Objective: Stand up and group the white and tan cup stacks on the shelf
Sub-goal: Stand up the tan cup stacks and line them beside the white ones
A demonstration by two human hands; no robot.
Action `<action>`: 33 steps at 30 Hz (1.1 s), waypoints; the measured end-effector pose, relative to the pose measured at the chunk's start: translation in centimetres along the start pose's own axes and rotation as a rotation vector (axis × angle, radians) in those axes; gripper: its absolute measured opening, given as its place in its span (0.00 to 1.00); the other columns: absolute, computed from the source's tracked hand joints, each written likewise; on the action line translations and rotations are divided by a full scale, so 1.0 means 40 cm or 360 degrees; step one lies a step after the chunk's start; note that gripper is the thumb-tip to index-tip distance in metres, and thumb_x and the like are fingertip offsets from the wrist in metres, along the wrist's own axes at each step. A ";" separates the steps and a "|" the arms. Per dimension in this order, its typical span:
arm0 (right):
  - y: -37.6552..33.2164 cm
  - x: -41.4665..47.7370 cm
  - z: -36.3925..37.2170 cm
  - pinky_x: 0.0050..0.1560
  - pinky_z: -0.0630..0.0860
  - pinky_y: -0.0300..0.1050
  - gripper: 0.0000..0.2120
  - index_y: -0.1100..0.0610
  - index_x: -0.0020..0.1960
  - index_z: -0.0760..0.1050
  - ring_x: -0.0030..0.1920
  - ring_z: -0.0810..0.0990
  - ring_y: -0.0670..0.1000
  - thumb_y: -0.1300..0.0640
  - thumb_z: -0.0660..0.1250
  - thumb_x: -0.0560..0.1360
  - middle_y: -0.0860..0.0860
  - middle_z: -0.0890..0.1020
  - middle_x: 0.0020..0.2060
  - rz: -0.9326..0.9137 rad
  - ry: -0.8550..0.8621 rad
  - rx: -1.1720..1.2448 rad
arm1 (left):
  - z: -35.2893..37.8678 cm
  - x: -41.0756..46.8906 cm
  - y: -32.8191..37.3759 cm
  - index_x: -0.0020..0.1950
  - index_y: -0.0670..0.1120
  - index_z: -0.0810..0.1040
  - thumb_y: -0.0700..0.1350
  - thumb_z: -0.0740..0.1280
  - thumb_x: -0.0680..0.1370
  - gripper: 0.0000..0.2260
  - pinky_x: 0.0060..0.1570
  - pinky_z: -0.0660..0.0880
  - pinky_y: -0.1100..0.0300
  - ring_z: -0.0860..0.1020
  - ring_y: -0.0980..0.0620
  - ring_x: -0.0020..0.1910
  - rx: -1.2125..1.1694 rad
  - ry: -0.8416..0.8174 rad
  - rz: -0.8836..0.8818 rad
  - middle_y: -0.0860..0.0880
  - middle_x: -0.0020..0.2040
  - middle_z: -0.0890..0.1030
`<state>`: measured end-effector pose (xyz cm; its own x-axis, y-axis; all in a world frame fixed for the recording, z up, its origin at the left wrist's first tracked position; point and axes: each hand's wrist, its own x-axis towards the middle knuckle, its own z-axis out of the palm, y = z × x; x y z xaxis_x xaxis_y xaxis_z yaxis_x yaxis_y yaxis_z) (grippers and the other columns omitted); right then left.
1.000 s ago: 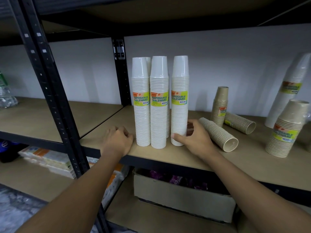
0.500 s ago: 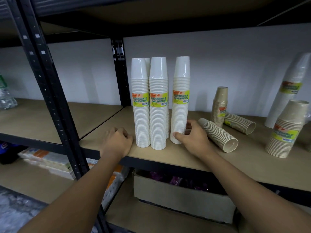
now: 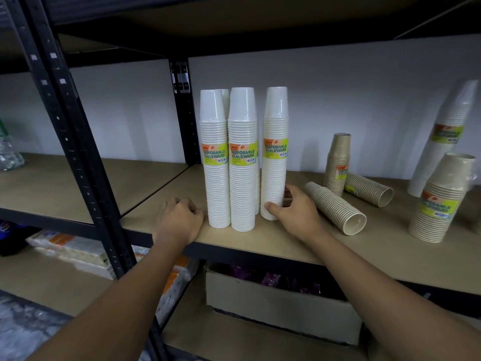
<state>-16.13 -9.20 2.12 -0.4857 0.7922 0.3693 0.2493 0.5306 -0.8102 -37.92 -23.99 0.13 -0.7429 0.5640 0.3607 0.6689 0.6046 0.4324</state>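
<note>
- Left hand: fingers curled, holding nothing, resting at the shelf front edge.
- Right hand: thumb and fingers pinch the white stack low, near the front edge. Slide it slowly left against its neighbours, gripping low so it doesn't topple.

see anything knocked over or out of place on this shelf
Two tan stacks lie on their sides: the front tan stack beside the right hand, which grips an upright white stack, and the rear tan stack behind it. At far right, a leaning white stack appears tilted toward the wall.
</note>
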 end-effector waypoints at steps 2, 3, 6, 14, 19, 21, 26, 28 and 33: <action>-0.001 -0.001 -0.001 0.55 0.75 0.44 0.26 0.55 0.67 0.74 0.53 0.81 0.49 0.54 0.75 0.71 0.49 0.82 0.58 -0.0011 -0.0013 0.0006 | 0.001 -0.001 0.001 0.52 0.51 0.78 0.57 0.61 0.78 0.12 0.58 0.71 0.49 0.71 0.44 0.60 -0.0003 0.0006 0.0006 0.46 0.57 0.76; -0.002 0.000 0.000 0.54 0.75 0.43 0.25 0.55 0.67 0.74 0.52 0.80 0.48 0.54 0.75 0.72 0.49 0.82 0.58 -0.0018 -0.0016 0.0008 | 0.001 -0.002 0.002 0.52 0.51 0.78 0.56 0.61 0.78 0.12 0.58 0.71 0.49 0.71 0.44 0.60 -0.0011 0.0007 0.0007 0.46 0.57 0.76; -0.003 -0.001 0.000 0.52 0.73 0.40 0.25 0.55 0.67 0.74 0.50 0.79 0.46 0.54 0.75 0.72 0.49 0.82 0.58 -0.0036 -0.0017 -0.0001 | 0.001 -0.003 0.005 0.52 0.51 0.78 0.56 0.62 0.77 0.12 0.58 0.70 0.50 0.71 0.44 0.60 -0.0021 0.0006 0.0003 0.46 0.57 0.76; -0.003 0.002 -0.001 0.57 0.74 0.42 0.27 0.57 0.69 0.72 0.58 0.80 0.50 0.55 0.74 0.73 0.50 0.81 0.61 0.0007 -0.0023 0.0026 | 0.004 0.002 -0.001 0.50 0.51 0.78 0.55 0.61 0.77 0.11 0.57 0.70 0.50 0.70 0.44 0.60 -0.0044 -0.0014 -0.0006 0.46 0.57 0.75; 0.003 0.000 -0.002 0.59 0.75 0.44 0.29 0.57 0.70 0.71 0.59 0.80 0.49 0.53 0.75 0.72 0.50 0.80 0.63 0.0037 -0.0051 0.0032 | 0.005 0.002 -0.002 0.50 0.51 0.78 0.55 0.62 0.77 0.10 0.57 0.71 0.50 0.70 0.44 0.60 -0.0064 -0.0022 -0.0003 0.46 0.56 0.75; 0.006 -0.007 -0.007 0.62 0.75 0.48 0.31 0.56 0.70 0.70 0.60 0.79 0.49 0.50 0.75 0.71 0.49 0.79 0.63 0.0055 -0.0064 0.0041 | 0.000 0.000 -0.001 0.50 0.50 0.78 0.54 0.62 0.77 0.10 0.57 0.72 0.49 0.71 0.44 0.59 -0.0089 -0.0065 0.0004 0.46 0.56 0.75; 0.007 -0.042 -0.043 0.59 0.77 0.47 0.35 0.56 0.71 0.69 0.55 0.80 0.48 0.46 0.76 0.69 0.49 0.78 0.59 0.0130 -0.0019 0.0062 | -0.024 -0.058 0.013 0.43 0.49 0.77 0.51 0.65 0.76 0.07 0.49 0.76 0.48 0.76 0.46 0.47 -0.0249 0.0004 0.0096 0.49 0.47 0.76; 0.003 -0.066 -0.069 0.51 0.74 0.41 0.31 0.55 0.70 0.70 0.52 0.80 0.46 0.48 0.75 0.71 0.48 0.78 0.56 0.0106 0.0016 0.0066 | -0.038 -0.099 0.034 0.40 0.49 0.76 0.49 0.66 0.75 0.06 0.47 0.76 0.48 0.75 0.48 0.44 -0.0318 0.0083 0.0145 0.50 0.44 0.75; -0.014 -0.131 -0.157 0.47 0.72 0.36 0.22 0.53 0.64 0.74 0.44 0.77 0.42 0.49 0.74 0.73 0.46 0.80 0.49 0.0062 0.0085 0.0122 | -0.081 -0.213 0.136 0.42 0.49 0.76 0.49 0.66 0.75 0.05 0.48 0.74 0.49 0.75 0.50 0.47 -0.0435 0.0241 0.0297 0.53 0.45 0.76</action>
<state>-8.49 -11.75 3.51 -0.4310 0.8279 0.3588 0.2016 0.4759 -0.8561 -28.05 -27.33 2.09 -0.6175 0.5485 0.5638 0.7771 0.3147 0.5450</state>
